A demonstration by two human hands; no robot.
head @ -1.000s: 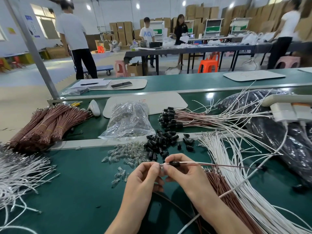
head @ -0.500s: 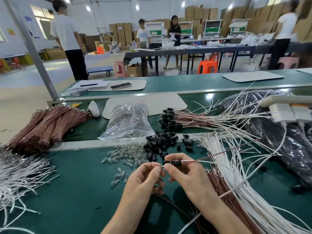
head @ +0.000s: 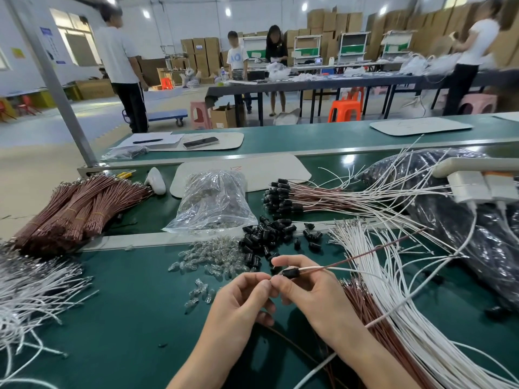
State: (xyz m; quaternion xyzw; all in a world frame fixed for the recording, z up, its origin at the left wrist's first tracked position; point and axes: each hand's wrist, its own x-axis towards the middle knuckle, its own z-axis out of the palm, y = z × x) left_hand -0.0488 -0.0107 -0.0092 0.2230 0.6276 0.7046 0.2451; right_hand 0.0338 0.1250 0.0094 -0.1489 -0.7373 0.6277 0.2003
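My right hand (head: 306, 287) pinches a small black cap (head: 290, 273) threaded on a brown and a white wire (head: 354, 258) that run up to the right. My left hand (head: 241, 301) has its fingertips pinched together at the cap's left end; what they hold is too small to tell. Just beyond the hands lie a heap of loose black caps (head: 266, 237) and a scatter of small clear glass bulbs (head: 210, 258) on the green belt (head: 126, 318).
Brown wire bundles (head: 75, 209) and loose white wires (head: 31, 293) lie left. More white wires (head: 398, 304) and brown wires fan out right. A clear bag (head: 212, 203), finished capped wires (head: 283, 196) and a black bag (head: 477, 234) sit behind. People stand at far tables.
The wires' free end has swung upward from lying level to pointing up-right. Both hands stay together at the cap. The person at the back left has walked to the right.
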